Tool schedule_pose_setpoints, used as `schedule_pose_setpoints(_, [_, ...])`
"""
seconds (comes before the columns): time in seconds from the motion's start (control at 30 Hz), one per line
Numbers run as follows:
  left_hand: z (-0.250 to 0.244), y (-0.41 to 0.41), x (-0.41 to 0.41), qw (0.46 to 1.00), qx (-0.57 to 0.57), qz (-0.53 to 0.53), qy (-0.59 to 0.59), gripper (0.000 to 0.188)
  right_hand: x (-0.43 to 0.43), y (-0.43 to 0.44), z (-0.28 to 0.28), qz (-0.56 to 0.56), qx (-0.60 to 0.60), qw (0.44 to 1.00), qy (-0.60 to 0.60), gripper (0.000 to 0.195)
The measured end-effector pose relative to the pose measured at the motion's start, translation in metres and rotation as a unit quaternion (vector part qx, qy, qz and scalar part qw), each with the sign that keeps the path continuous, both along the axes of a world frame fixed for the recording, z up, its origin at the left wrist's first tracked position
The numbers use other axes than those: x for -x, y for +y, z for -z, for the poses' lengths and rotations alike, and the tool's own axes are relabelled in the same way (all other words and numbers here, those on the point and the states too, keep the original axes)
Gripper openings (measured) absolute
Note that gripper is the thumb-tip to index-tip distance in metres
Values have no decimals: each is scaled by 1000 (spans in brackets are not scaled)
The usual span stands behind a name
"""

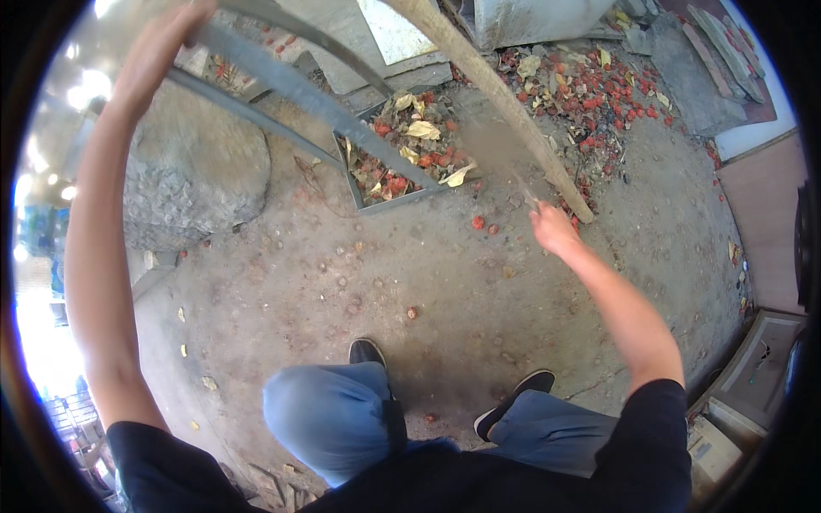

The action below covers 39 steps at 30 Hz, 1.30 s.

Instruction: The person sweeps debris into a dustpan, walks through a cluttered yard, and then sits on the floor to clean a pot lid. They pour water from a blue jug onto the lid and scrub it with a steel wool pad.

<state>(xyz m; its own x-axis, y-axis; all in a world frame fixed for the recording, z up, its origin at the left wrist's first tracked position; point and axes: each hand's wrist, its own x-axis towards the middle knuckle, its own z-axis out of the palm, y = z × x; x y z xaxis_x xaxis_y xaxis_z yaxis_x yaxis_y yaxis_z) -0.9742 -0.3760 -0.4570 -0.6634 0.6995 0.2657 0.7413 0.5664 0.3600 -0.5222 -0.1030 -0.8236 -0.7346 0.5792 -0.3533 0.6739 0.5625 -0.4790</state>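
Note:
My left hand (170, 42), raised at the top left, grips the upper part of a metal frame (301, 106) whose long bars slope down to a square metal tray (397, 203). Dry leaves and red fallen fruits or blossoms (426, 154) fill the tray. To its right, my right hand (555, 226) is closed on a thin handle (527, 192); the blurred brown far end of that tool lies at the tray's right edge. A long wooden pole or trunk (507, 106) slants down beside my right hand.
A large rough stone (199, 167) stands left of the tray. More red litter and leaves (596, 96) lie behind the pole, near stone slabs (693, 83). A wooden cabinet or box (753, 365) is at the right. Scattered red bits (412, 312) dot the concrete floor (308, 276).

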Motion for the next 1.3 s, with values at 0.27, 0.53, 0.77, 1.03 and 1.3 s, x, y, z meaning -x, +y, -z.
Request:
schedule_pose_setpoints(0.27, [-28, -89, -3, 938, -31, -128, -320, 36, -168, -23, -170, -39, 62, 987, -142, 28])
schedule_pose_setpoints(0.53, [-74, -38, -72, 896, 44, -230, -376, 30, -269, -84, -405, 34, 86, 966, -242, 28])
schedule_pose_setpoints(0.77, [-89, -76, -124, 870, 93, -271, -400, 46, -330, -107, -599, 47, 60, 953, -294, 28])
schedule_pose_setpoints(1.03, [-227, -240, -229, 745, -205, -409, -486, 19, -313, -124, -694, -22, 26, 955, -295, 31])
schedule_pose_setpoints(1.3, [-225, -371, -285, 618, -325, -518, -494, 20, -154, -156, -698, -136, -49, 955, -257, 35])
